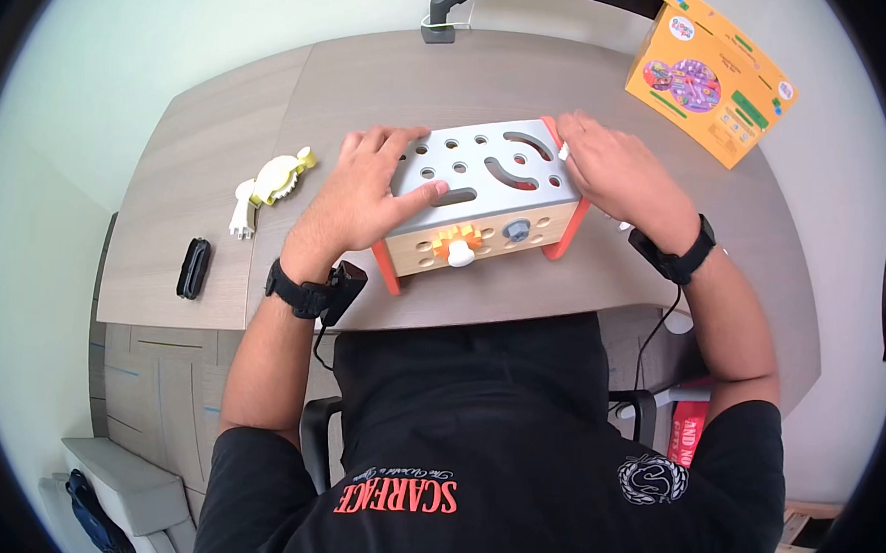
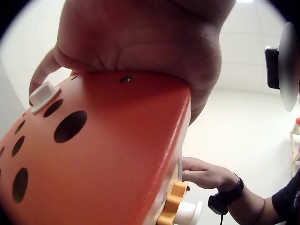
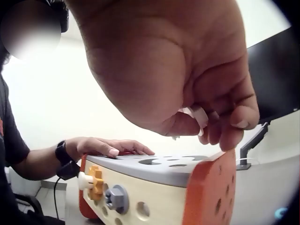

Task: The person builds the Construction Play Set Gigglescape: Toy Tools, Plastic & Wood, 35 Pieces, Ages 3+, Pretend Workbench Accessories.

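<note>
A toy workbench (image 1: 497,208) with a grey top, pale wooden sides and red end panels stands on the table. My left hand (image 1: 365,187) rests on the left of its top, fingers spread. Over the right end, my right hand (image 1: 623,178) pinches a small white plastic piece (image 3: 199,116) between thumb and fingers; its exact kind is partly hidden. On the near side are an orange gear (image 1: 442,239) with a white knob (image 1: 460,255) in it and a grey hex bolt (image 1: 517,230). A white peg (image 2: 45,94) sits in the left red panel (image 2: 122,145).
Left on the table (image 1: 373,83) lie a yellow-and-white toy (image 1: 276,180) and a black case (image 1: 194,267). An orange box (image 1: 719,81) stands at the back right. A monitor arm (image 1: 439,21) is at the back edge.
</note>
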A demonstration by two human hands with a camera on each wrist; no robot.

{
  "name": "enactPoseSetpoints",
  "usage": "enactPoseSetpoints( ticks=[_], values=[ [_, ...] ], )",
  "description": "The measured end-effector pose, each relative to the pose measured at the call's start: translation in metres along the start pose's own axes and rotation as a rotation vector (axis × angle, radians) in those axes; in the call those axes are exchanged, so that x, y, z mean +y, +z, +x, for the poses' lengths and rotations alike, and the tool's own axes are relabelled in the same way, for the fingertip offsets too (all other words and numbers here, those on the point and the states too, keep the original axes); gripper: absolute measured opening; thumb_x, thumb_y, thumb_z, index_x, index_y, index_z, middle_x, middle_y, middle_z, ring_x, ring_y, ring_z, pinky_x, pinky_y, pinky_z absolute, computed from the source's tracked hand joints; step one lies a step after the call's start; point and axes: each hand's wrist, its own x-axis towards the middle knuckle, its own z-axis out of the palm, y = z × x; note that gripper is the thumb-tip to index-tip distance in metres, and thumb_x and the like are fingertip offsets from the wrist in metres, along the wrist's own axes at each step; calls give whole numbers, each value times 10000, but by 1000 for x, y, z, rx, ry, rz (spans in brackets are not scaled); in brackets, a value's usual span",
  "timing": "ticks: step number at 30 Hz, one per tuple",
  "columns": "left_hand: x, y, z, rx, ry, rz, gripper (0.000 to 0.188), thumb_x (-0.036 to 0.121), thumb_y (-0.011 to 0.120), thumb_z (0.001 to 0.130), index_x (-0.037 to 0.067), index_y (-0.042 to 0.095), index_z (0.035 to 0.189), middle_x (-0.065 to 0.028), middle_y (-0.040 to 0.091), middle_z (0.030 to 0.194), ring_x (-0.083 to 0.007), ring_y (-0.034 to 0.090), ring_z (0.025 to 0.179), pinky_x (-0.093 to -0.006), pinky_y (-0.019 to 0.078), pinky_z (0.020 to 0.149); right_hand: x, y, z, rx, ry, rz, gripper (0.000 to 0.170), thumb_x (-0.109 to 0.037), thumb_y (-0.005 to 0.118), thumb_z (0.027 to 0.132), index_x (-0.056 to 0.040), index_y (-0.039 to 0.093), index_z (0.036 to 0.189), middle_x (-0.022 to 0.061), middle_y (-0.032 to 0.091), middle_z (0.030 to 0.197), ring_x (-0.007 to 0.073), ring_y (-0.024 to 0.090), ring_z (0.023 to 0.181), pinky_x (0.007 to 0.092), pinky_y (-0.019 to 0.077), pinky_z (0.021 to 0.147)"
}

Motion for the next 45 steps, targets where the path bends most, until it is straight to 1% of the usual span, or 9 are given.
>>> enactPoseSetpoints(
  ticks=[4, 10, 19, 25, 31, 34, 37, 40, 45],
  values=[
    [-1, 2, 0, -3, -8, -6, 762, 602, 644, 938, 80, 582, 1488, -192, 614, 1340, -348, 514, 1219, -466, 467, 1058, -11, -3, 1, -19, 105, 9, 286, -190, 487, 1038, 31, 554, 1206, 240, 660, 1119, 449, 689, 974, 542, 558, 855],
    [-2, 3, 0, 1, -12, 1, 767, 613, 640, 935, 82, 586, 1486, -193, 617, 1342, -348, 521, 1219, -472, 473, 1058, 5, 5, 0, 33, -63, 283, 307, -232, 420, 1099, -15, 570, 1256, 203, 626, 1157, 413, 654, 1043, 507, 531, 894],
    [-1, 2, 0, 8, -4, 2, 765, 603, 653, 931, 68, 594, 1475, -203, 625, 1336, -350, 526, 1222, -466, 486, 1047, 0, -22, -9, -21, -133, 535, 326, 51, 764, 839, 35, 704, 1159, 180, 672, 1134, 329, 694, 973, 407, 576, 845],
    [-1, 3, 0, 7, -8, 4, 758, 596, 653, 936, 75, 588, 1483, -197, 618, 1342, -353, 522, 1215, -465, 471, 1053, 7, -14, -5, 3, -156, 459, 414, 51, 809, 787, -10, 749, 1192, 144, 705, 959, 292, 685, 884, 384, 574, 794],
    [1, 1, 0, -3, -14, 1, 753, 591, 656, 938, 79, 586, 1485, -196, 617, 1344, -352, 519, 1216, -465, 468, 1055, -5, -23, -1, -42, -84, 239, 376, -263, 847, 836, 51, 730, 1010, 176, 691, 898, 335, 665, 823, 424, 535, 732],
    [0, 2, 0, 0, -10, -3, 748, 585, 658, 941, 78, 584, 1485, -196, 615, 1345, -354, 518, 1215, -465, 466, 1056, -7, -17, 5, -41, -80, 130, 529, -484, 768, 899, 41, 715, 940, 185, 692, 856, 352, 658, 788, 441, 524, 698],
    [1, 2, 0, -2, -11, -6, 748, 580, 662, 939, 75, 582, 1485, -196, 614, 1348, -358, 516, 1217, -465, 462, 1060, -15, -24, 18, -269, 91, -49, 609, -590, 662, 963, 14, 731, 935, 181, 697, 827, 372, 653, 752, 451, 525, 673],
    [0, 1, 0, 6, 8, 3, 748, 573, 664, 935, 72, 580, 1485, -196, 612, 1350, -362, 515, 1221, -466, 458, 1066, -18, -11, 21, -249, 122, -199, 642, -640, 606, 982, -11, 740, 983, 162, 706, 797, 366, 660, 708, 457, 528, 645],
    [-1, 2, 0, 10, 10, -16, 737, 556, 665, 935, 71, 581, 1483, -200, 609, 1354, -366, 511, 1229, -467, 451, 1075, -13, 13, 9, 186, 44, -73, 629, -627, 609, 985, -17, 715, 1096, 166, 734, 978, 326, 714, 908, 435, 562, 742]
  ],
)
